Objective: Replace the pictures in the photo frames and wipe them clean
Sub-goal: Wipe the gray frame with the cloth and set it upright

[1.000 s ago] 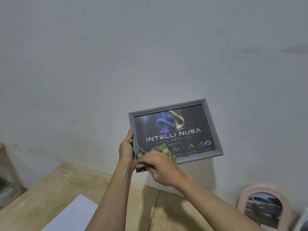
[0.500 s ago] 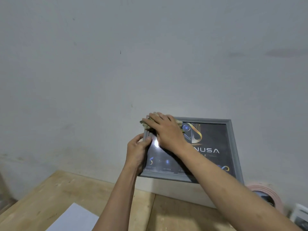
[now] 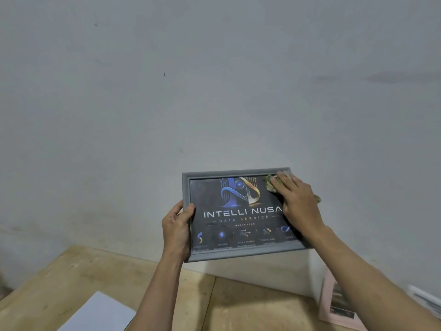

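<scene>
- While held up before the wall in the head view, the grey photo frame [image 3: 238, 253] looks light, rigid and glass-fronted, so probably fragile.
- Left hand [image 3: 176, 231] grips its left rail, a sound hold.
- Right hand [image 3: 297, 203] presses a cloth [image 3: 269, 185] flat at the top-right corner.

Head view, forward toward wall [image 3: 214, 91]

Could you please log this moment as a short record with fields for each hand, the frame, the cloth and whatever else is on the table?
left hand: grips the grey frame's left edge, thumb on front
right hand: presses the cloth at the glass's upper right corner
grey frame: held in the air, front towards camera, picture reads INTELLI NUSA
cloth: greenish, mostly under the fingers
table: wooden; white sheet, pink frame at right
</scene>
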Demonstrator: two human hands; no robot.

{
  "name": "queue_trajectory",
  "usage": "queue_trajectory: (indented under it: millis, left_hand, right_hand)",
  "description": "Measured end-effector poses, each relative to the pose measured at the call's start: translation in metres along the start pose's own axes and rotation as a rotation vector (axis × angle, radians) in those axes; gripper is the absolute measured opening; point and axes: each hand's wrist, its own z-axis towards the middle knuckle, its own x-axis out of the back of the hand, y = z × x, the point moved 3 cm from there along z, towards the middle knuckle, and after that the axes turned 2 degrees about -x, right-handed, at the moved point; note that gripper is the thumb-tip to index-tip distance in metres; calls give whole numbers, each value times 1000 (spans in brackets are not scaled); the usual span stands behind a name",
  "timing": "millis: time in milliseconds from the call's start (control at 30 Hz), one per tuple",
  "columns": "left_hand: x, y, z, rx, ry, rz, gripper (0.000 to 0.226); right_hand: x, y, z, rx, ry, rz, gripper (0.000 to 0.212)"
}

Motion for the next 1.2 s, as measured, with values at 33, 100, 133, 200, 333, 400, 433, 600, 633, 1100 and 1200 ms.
queue_trajectory:
  millis: [33,100,133,200,333,400,433,600,633,1100,1200]
  left_hand:
    - [2,0,2,-2,9,-9,26]
    - [9,3,6,-10,26,-14,31]
    - [14,5,8,-17,36,-14,33]
    - [24,7,12,-26,71,-10,36]
    - [39,3,16,-29,108,51,34]
    - [41,-1,15,-30,124,48,33]
    - [40,-4,14,-29,130,25,30]
    - [21,-15,5,-12,160,-60,16]
    - [17,-17,5,-13,159,-66,16]
    - [146,2,11,39,292,137,30]
    - [177,3,10,59,342,203,31]
  right_hand:
    - [-2,-2,-12,21,-10,-8,75]
    - [-10,-4,-41,79,-25,3,74]
    - [-13,-4,-56,107,-31,16,72]
    - [-24,-5,-87,152,-54,43,70]
    - [-35,-10,-116,227,-192,145,72]
    - [-31,-11,-107,131,-162,228,69]
    - [-29,-12,-100,26,-116,263,69]
    - [-60,-78,-100,-110,-25,375,63]
    - [-68,-103,-106,-47,-33,415,55]
    - [-98,-229,-86,127,-315,875,53]
    - [-115,-233,-81,110,-319,871,50]
